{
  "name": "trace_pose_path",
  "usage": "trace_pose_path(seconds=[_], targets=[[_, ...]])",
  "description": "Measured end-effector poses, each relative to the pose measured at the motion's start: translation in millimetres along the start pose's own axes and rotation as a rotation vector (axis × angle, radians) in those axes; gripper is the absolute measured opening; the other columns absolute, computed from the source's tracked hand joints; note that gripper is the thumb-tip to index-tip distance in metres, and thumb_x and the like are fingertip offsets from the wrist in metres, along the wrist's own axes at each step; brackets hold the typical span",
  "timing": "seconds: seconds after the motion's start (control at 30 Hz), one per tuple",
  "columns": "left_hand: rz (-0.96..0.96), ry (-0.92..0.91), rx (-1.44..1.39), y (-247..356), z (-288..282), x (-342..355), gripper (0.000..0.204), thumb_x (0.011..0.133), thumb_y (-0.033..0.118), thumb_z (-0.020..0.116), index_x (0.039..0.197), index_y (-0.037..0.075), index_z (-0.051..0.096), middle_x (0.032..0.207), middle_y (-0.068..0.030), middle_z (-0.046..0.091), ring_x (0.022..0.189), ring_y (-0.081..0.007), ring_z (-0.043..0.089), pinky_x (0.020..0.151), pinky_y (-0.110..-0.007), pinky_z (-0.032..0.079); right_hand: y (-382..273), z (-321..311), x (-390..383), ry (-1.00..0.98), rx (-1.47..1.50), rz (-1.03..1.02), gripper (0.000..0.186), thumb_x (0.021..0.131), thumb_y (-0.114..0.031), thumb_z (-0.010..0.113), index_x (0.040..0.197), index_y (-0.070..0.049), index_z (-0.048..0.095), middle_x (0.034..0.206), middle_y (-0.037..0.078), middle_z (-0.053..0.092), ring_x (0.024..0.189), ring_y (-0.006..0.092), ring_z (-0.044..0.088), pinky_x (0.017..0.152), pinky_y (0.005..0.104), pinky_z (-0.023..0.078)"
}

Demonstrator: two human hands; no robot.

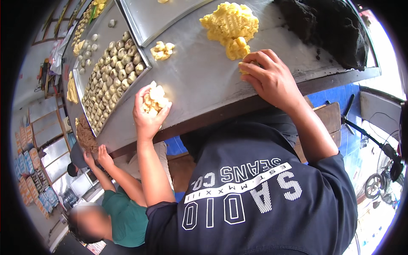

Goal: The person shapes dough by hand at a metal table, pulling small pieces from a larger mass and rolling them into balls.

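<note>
My left hand [148,112] cups several small lumps of pale yellow dough [154,95] above the metal tabletop [195,76]. My right hand [267,78] is closed on a piece of yellow dough [243,70], mostly hidden by its fingers, just below a large yellow dough mass [229,23]. A smaller cluster of dough lumps [162,51] rests between my hands, farther back. To the left, a tray [145,68] holds rows of small round pale pieces [110,80].
Another tray [146,32] is at the back. A black mass [323,29] lies on the right. A co-worker in a green top [123,221] works at my left, hands [103,153] at a brown mass [85,134]. A bicycle [376,182] stands at far right.
</note>
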State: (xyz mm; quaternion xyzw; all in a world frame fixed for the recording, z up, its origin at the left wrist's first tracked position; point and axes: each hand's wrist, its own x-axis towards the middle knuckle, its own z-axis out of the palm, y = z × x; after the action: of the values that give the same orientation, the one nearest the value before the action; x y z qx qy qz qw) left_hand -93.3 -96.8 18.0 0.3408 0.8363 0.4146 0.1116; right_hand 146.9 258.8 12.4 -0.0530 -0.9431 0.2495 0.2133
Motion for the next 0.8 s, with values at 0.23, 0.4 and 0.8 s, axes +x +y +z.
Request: trace_pose_path(seconds=[0.23, 0.4, 0.8], targets=[[-0.004, 0.170, -0.414, 56, 49, 79, 0.061, 0.094, 0.015, 0.099, 0.142, -0.007, 0.068, 0.137, -0.0140, 0.072, 0.117, -0.0152, 0.074, 0.097, -0.032, 0.063, -1, 0, 1, 0.006, -0.012, -0.010, 0.028, 0.095, -0.018, 0.089, 0.121, -0.010, 0.084, 0.124, 0.005, 0.076, 0.118, 0.0318, 0.071, 0.101, 0.0462, 0.062], [0.158, 0.407, 0.477, 43, 58, 61, 0.062, 0.090, 0.050, 0.100, 0.121, 0.004, 0.071, 0.117, -0.0106, 0.071, 0.094, -0.0261, 0.073, 0.083, -0.042, 0.062, 1, -1, -4, 0.025, -0.064, -0.056, 0.028, 0.094, -0.017, 0.089, 0.121, -0.010, 0.084, 0.122, 0.005, 0.076, 0.118, 0.0318, 0.071, 0.100, 0.0452, 0.062], [-0.117, 0.117, 0.148, 23, 42, -5, 0.043, 0.100, 0.013, 0.090, 0.140, 0.005, 0.078, 0.103, -0.0026, 0.076, 0.079, -0.0098, 0.064, 0.075, -0.030, 0.057, 10, -18, 14, 0.097, -0.052, -0.034, 0.022, 0.084, -0.005, 0.077, 0.102, -0.013, 0.086, 0.122, 0.002, 0.080, 0.116, 0.0295, 0.071, 0.101, 0.0425, 0.063]])
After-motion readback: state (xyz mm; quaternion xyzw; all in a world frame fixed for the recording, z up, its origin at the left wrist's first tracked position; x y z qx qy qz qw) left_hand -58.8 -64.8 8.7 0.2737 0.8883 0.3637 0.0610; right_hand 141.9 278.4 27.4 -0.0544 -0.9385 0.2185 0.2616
